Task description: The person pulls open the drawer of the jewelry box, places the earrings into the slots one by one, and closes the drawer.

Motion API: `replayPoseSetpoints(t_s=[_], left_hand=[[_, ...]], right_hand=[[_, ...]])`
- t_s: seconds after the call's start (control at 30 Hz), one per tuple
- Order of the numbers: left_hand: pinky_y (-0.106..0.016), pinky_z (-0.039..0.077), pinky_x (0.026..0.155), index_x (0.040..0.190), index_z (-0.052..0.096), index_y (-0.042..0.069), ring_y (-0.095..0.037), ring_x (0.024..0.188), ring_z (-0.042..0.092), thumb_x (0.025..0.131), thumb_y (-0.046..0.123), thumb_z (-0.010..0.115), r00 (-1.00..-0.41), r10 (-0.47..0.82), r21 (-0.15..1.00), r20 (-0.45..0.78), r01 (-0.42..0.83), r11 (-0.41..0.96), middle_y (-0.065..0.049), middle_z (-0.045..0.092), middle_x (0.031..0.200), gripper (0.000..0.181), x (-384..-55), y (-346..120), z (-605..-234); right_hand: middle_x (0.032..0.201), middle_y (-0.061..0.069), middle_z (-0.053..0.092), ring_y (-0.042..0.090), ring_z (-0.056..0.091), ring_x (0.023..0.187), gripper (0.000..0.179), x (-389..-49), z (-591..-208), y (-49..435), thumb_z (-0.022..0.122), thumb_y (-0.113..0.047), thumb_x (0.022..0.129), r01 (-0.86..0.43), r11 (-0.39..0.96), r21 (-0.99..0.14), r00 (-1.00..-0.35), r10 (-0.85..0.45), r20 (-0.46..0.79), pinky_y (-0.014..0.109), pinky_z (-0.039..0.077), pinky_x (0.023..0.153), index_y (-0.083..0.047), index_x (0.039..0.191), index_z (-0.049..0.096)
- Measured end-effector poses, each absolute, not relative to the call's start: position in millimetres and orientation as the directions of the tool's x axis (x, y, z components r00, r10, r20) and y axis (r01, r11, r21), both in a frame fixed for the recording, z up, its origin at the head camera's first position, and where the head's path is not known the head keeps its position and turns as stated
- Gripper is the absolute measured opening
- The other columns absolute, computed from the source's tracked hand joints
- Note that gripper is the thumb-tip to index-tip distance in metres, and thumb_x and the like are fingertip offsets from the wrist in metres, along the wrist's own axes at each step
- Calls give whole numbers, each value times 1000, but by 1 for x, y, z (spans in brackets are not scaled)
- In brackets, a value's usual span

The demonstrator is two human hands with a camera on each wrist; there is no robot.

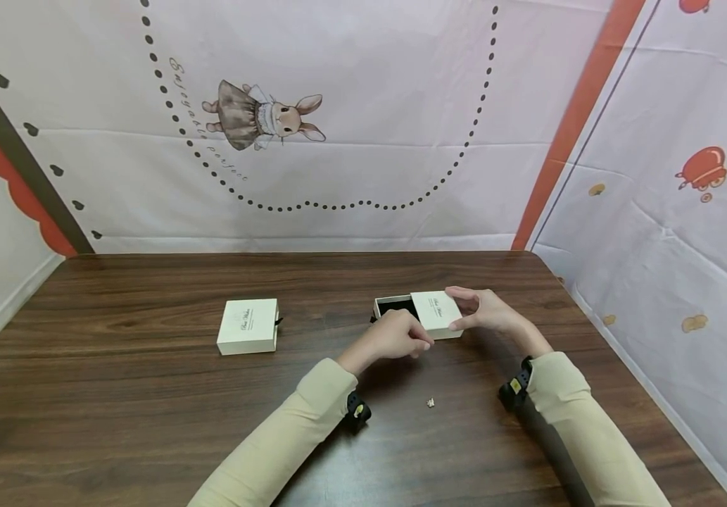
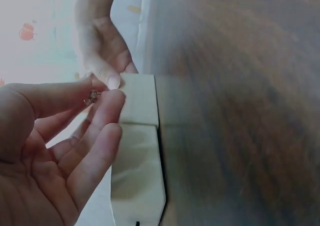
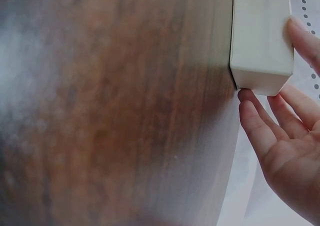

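Observation:
A cream drawer-style gift box lies on the table with its drawer slid partly out to the left, showing a black lining. My right hand grips the right end of the box's sleeve, thumb and fingers on different faces of it. Over the front of the drawer, my left hand pinches a small shiny metal ornament between thumb and fingertips. A similar tiny ornament lies on the table nearer me, between the two forearms.
A second cream box, closed, stands on the brown wooden table to the left, a black tab on its right side. Printed white cloth hangs behind the table and along its sides.

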State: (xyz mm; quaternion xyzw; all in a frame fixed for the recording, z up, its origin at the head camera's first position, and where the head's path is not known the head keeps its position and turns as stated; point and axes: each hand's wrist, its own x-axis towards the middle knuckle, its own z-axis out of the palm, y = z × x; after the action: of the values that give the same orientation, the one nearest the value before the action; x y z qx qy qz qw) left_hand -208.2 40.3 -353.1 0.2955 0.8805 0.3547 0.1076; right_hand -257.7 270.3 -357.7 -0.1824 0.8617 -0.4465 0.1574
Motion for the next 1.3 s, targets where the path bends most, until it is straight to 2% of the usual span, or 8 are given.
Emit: replayPoseSetpoints(t_s=[0.2, 0.33, 0.53, 0.73, 0.9, 1.07, 1.3], left_hand=[[-16, 41, 54, 81, 74, 10, 1, 55, 53, 75, 17, 74, -828, 557, 722, 63, 423, 548, 7, 65, 63, 9, -213, 34, -354], [-16, 38, 52, 75, 74, 13, -2, 55, 55, 76, 20, 74, -837, 542, 727, 78, 420, 543, 7, 64, 59, 7, -216, 32, -355], [-17, 38, 48, 80, 74, 7, -17, 59, 65, 81, 18, 70, -867, 493, 794, 77, 352, 496, -2, 68, 65, 11, -219, 28, -354], [-18, 41, 50, 85, 74, 9, -7, 56, 63, 82, 19, 69, -887, 452, 813, 91, 328, 481, -3, 70, 72, 11, -225, 22, -352], [-20, 47, 51, 89, 74, 8, -12, 60, 65, 84, 19, 67, -902, 426, 848, 65, 275, 454, -8, 70, 77, 14, -230, 17, -352], [-23, 48, 53, 96, 73, 9, -13, 60, 65, 86, 20, 64, -922, 386, 868, 31, 216, 447, -6, 70, 80, 17, -233, 13, -353], [-23, 48, 52, 103, 71, 9, -14, 56, 63, 89, 22, 60, -936, 351, 865, 25, 196, 462, -6, 70, 80, 22, -240, 8, -358]], right_hand=[[143, 21, 31, 35, 35, 127, 80, -258, -359, 270, 77, -9, 71, -171, 533, -829, -886, -450, -107, 43, 35, 98, 7, 137, 34], [143, 20, 31, 33, 36, 127, 81, -259, -360, 270, 78, -10, 70, -157, 529, -834, -890, -442, -113, 39, 37, 97, 5, 137, 35], [143, 20, 32, 33, 36, 127, 82, -260, -360, 270, 79, -9, 69, -147, 524, -839, -891, -438, -118, 43, 34, 98, 5, 137, 35], [143, 22, 31, 35, 34, 128, 79, -260, -359, 271, 77, -7, 71, -166, 531, -831, -887, -449, -109, 46, 32, 100, 7, 137, 34], [142, 22, 31, 35, 34, 128, 79, -260, -359, 270, 77, -6, 71, -164, 526, -835, -887, -449, -108, 46, 31, 100, 8, 136, 34], [143, 22, 31, 35, 34, 128, 80, -260, -359, 271, 77, -6, 71, -154, 522, -839, -888, -446, -114, 46, 31, 100, 8, 137, 34], [142, 22, 32, 35, 34, 128, 79, -261, -360, 272, 78, -7, 71, -166, 533, -830, -889, -446, -108, 45, 32, 99, 6, 136, 35]])
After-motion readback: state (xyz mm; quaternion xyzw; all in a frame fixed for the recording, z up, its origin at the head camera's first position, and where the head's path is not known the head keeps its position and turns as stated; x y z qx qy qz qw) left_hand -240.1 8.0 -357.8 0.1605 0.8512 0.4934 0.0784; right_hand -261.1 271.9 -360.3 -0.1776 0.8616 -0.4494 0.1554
